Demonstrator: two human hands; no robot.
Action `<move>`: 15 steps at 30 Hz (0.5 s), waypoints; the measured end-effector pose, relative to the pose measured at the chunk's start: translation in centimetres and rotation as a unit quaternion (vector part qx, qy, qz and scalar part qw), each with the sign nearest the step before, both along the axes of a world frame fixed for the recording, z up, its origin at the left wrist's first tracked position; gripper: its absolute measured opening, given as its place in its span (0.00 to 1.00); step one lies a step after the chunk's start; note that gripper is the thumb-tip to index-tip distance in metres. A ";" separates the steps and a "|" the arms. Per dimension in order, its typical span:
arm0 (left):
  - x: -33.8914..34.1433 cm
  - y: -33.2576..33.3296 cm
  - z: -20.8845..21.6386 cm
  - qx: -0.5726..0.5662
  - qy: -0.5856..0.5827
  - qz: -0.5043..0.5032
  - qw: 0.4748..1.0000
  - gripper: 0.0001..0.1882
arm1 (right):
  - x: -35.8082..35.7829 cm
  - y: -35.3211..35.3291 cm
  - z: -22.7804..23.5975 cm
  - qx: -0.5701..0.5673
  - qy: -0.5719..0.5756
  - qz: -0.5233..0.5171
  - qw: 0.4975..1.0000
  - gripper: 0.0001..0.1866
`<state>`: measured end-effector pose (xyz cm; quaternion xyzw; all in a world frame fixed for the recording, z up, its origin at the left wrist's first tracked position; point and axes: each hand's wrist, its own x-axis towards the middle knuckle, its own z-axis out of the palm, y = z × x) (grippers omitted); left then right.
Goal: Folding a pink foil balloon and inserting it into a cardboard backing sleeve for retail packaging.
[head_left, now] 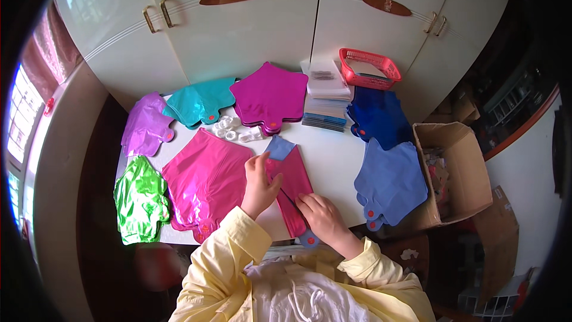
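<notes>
In front of me on the white table lies a narrow folded bundle of pink foil balloon. A dusty blue foil balloon sticks out at its far end, and a blue tab with a red dot shows at its near end. My left hand is at the bundle's left edge, thumb and fingers apart. My right hand rests on the right side of the bundle, fingers laid over the foil. Left of my left hand is a stack of flat pink star balloons.
Around the table lie green, lilac, teal, magenta, dark blue and dusty blue balloons. White ribbon rolls, a card stack and a red basket sit farther back. A cardboard box stands right.
</notes>
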<state>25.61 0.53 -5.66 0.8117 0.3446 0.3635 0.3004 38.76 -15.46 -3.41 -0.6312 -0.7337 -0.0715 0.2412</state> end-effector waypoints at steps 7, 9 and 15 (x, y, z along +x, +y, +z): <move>-0.3 -0.8 1.6 -0.193 0.026 -0.017 0.981 0.55 | 0.2 -0.3 -0.4 -0.021 0.015 0.015 1.000 0.17; -0.2 -1.1 1.9 -0.164 0.079 0.001 0.983 0.56 | 0.3 -0.2 -0.3 -0.022 0.017 0.021 0.999 0.16; -0.4 -2.0 0.8 -0.014 0.191 0.025 0.981 0.32 | 0.4 0.0 -0.4 -0.024 0.024 0.031 0.999 0.16</move>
